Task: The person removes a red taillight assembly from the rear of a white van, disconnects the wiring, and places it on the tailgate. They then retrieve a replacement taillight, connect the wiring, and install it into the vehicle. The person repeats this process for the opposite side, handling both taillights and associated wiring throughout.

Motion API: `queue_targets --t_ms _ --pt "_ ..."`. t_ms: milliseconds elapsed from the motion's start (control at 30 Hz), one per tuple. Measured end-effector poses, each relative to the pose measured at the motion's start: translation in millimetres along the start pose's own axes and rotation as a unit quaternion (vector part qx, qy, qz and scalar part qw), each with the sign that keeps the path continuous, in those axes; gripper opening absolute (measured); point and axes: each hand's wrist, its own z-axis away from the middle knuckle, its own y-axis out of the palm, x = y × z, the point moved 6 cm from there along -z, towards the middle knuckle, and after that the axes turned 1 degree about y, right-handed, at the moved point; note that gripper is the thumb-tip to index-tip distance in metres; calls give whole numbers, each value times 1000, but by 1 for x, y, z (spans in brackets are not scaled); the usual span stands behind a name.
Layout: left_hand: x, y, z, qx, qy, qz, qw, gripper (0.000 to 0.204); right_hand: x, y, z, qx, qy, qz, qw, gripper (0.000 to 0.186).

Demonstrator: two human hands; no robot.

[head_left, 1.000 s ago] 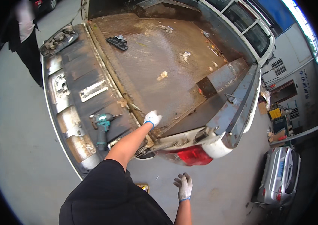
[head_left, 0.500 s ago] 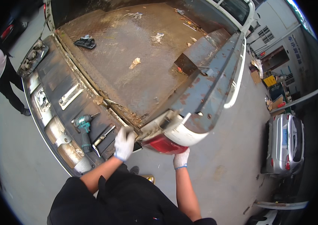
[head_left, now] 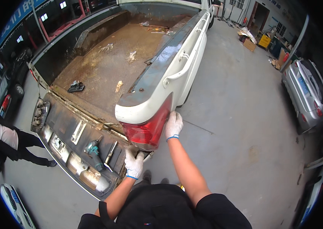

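White-gloved hands [head_left: 134,165] [head_left: 174,125] (left one lower) reach to the red taillight [head_left: 143,133], grip unclear

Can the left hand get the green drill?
Probably yes: the drill lies close by on the lowered tailgate, left of the left hand, and the slim tool between them lies flat.

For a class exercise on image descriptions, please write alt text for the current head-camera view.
A white-gloved right hand is at the outer side of the red tail light of a white pickup, the left hand just below it. A teal power tool lies on the lowered tailgate; another person is at far left.
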Motion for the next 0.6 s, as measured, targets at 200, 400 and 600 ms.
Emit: queue_targets --t_ms 200,400,600 --pt "24 -19 -9 -187 84 68 976 42 16 -4 22 29 -37 40 998 37" --pt "-25 -16 -8 -119 78 -40 989 44 28 -37 -60 -152 80 -80 982 51" --pt "-14 -39 -16 -144 138 -93 975 40 35 16 14 20 -36 -37 998 45"
